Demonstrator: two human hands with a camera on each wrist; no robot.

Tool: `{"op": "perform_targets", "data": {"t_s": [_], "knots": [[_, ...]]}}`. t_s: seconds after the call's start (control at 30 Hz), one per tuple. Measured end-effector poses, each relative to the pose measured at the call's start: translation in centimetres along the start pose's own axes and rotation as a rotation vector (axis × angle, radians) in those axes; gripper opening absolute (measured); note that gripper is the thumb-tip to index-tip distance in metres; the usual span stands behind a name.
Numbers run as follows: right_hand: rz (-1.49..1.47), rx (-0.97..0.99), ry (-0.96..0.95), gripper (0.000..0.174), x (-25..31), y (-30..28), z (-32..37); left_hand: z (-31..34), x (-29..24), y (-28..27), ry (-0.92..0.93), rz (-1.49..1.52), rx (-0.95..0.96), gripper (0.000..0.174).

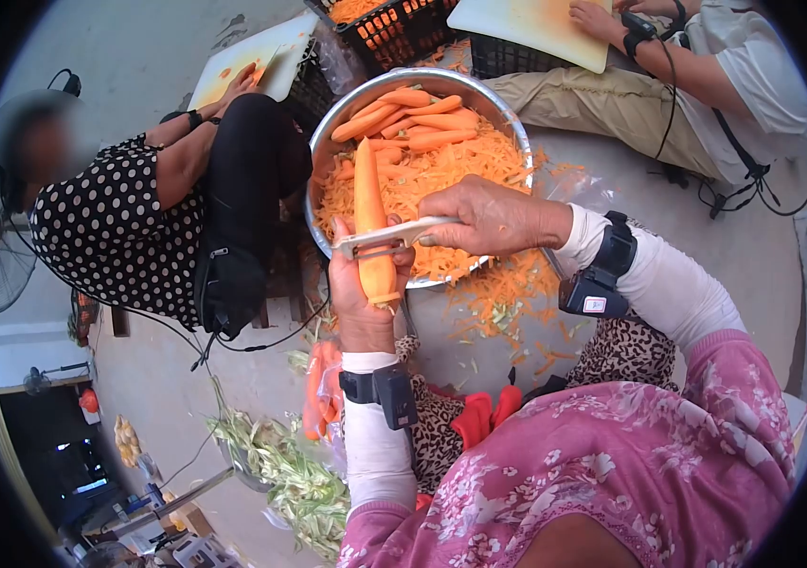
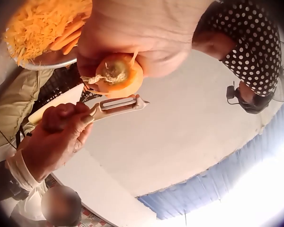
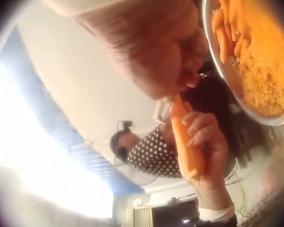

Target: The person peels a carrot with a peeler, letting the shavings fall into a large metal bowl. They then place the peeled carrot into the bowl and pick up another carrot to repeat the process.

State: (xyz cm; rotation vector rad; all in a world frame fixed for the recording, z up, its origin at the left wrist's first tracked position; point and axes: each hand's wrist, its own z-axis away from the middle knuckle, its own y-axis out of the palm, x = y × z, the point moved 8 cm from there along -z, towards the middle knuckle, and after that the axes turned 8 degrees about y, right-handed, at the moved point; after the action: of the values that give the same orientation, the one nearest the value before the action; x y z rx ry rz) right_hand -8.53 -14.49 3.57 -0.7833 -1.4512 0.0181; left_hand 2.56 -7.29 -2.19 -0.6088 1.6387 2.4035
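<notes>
My left hand (image 1: 358,298) grips a large carrot (image 1: 370,194) near its stem end, tip pointing away over the bowl. In the left wrist view the carrot's brown stem end (image 2: 114,71) faces the camera. A pale Y-shaped peeler (image 1: 394,234) is in my right hand (image 1: 493,216), fingers curled round its handle. Its head lies across the lower part of the carrot in the head view. Beneath, a wide metal bowl (image 1: 523,133) holds orange peelings (image 1: 493,170) and several peeled carrots (image 1: 422,118). The right wrist view hides most of the peeler behind my hand.
A person in a dotted top (image 1: 119,227) sits at the left by a white cutting board (image 1: 261,57). Another works at a board (image 1: 527,28) at upper right. A bag of carrots (image 1: 323,388) and green husks (image 1: 299,483) lie on the floor. Black crates (image 1: 394,38) stand behind.
</notes>
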Motion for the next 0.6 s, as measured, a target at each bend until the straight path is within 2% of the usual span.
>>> {"op": "perform_targets", "data": {"t_s": [0.07,0.13,0.17,0.23,0.27,0.33,0.37,0.43,0.57,0.6], "knots": [[-0.030,0.053,0.008,0.025,0.0,0.5,0.1,0.0,0.2,-0.4,-0.010,0.012,-0.040,0.042],[0.051,-0.076,-0.044,0.025,-0.2,-0.5,-0.2,-0.1,0.5,0.1,-0.036,0.151,0.115,0.043],[0.052,-0.078,-0.044,0.025,-0.7,-0.7,-0.6,-0.1,0.5,-0.2,-0.037,0.151,0.116,0.043],[0.220,-0.397,0.018,0.026,-2.3,-3.9,-1.2,0.4,0.9,0.5,-0.111,0.120,0.170,0.042],[0.220,-0.404,0.019,0.026,-3.9,-4.6,-1.8,0.5,1.0,0.6,-0.115,0.116,0.174,0.042],[0.357,-0.558,0.097,0.027,-6.6,-7.0,-2.0,1.0,1.5,1.6,-0.137,0.002,0.306,0.041],[0.358,-0.561,0.094,0.027,-7.1,-7.3,-1.6,1.1,1.5,1.9,-0.122,-0.047,0.307,0.038],[0.347,-0.537,0.278,0.027,-7.5,-8.1,-0.9,0.9,1.4,2.2,-0.066,-0.111,0.257,0.039],[0.144,-0.471,0.264,0.027,-4.7,-7.8,-0.6,0.5,0.2,1.2,0.042,-0.229,0.167,0.038],[0.028,-0.368,0.225,0.028,-3.6,-6.6,-0.6,0.5,-0.1,1.1,0.077,-0.287,0.131,0.036]]}}
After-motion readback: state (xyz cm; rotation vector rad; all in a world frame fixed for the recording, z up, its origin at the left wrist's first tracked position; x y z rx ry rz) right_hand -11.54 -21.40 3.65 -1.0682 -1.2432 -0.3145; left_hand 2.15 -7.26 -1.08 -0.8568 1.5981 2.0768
